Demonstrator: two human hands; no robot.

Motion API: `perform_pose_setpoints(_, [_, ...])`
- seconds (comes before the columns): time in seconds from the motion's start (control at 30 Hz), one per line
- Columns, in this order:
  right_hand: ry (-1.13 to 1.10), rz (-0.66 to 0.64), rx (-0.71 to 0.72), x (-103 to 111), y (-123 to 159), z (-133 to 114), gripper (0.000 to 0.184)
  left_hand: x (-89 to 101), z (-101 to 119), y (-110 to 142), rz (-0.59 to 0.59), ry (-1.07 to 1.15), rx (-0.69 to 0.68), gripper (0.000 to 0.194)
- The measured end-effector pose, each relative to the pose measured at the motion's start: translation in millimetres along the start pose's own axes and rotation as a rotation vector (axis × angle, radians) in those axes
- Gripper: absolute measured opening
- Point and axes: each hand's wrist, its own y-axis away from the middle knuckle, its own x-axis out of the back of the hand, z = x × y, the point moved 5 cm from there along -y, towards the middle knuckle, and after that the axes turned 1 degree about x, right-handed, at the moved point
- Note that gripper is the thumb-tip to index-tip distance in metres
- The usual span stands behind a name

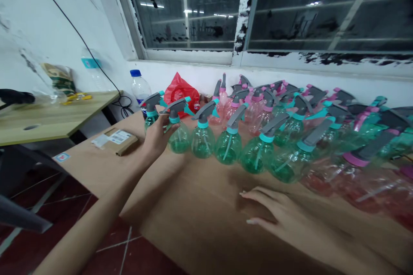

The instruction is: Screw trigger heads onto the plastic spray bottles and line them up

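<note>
My left hand [158, 137] is at the left end of a row of round, clear green spray bottles with grey heads and turquoise collars. Its fingers and thumb close at the neck of the second green spray bottle [180, 139], partly hiding the leftmost spray bottle [151, 118]. To the right in the same front row stand a third green spray bottle [203, 141] and several more. My right hand [274, 210] hovers low over the brown tabletop [193, 206], palm down. Its fingers are stretched, the thumb is apart, and nothing is in it.
Pink spray bottles [342, 172] fill the right side and back. A red plastic bag [180, 92] and a blue-capped water bottle [139, 86] stand by the wall. A labelled cardboard packet [121, 141] lies at left. Beyond a gap is another table [64, 120].
</note>
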Motion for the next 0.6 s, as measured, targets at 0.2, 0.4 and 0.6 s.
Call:
perform_pose_setpoints(0.2, [0.031,0.008,-0.031,5,5,-2,0.041,3.8,5,9,0.039,-0.022,-0.027,0.041])
perform_pose_setpoints(0.4, [-0.039,-0.006,-0.101,-8,40,14,0.054,29.4,29,43,0.210,-0.099,-0.103,0.035])
perform_pose_setpoints(0.6, [-0.131,0.012,-0.144,-18,71,23,0.054,0.4,60,53,0.047,-0.046,-0.158,0.029])
